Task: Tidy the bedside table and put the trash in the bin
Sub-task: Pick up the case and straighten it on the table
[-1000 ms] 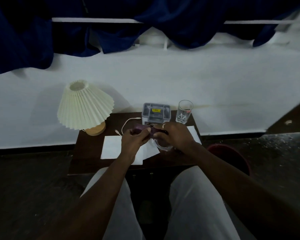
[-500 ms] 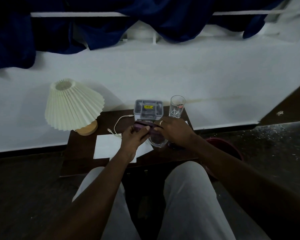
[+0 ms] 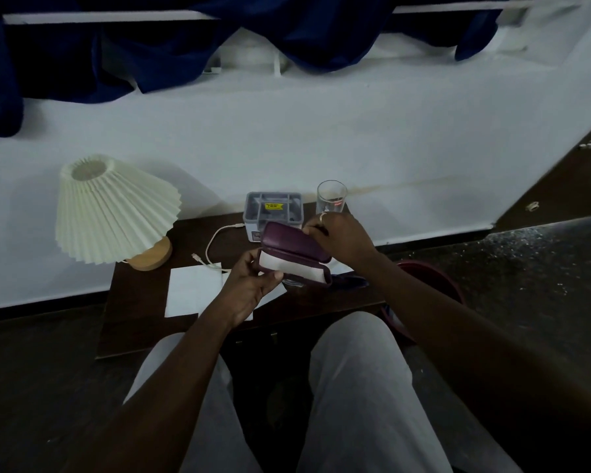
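- Left hand (image 3: 249, 285): fingers grasp the lower half of a hinged purple hard-shell case (image 3: 294, 256), white lining showing.
- Right hand (image 3: 342, 238): fingers pinch the case's raised lid at its far right corner.
- The case is held open, above the dark wooden counter (image 3: 140, 315), in front of the grey plastic organiser box (image 3: 273, 208).
- On the counter: cream pleated lamp (image 3: 115, 211), white cable (image 3: 212, 247), white paper sheets (image 3: 191, 290), clear drinking glass (image 3: 331, 196).
- Dark red round bin (image 3: 437, 278) on the floor, right of the counter.
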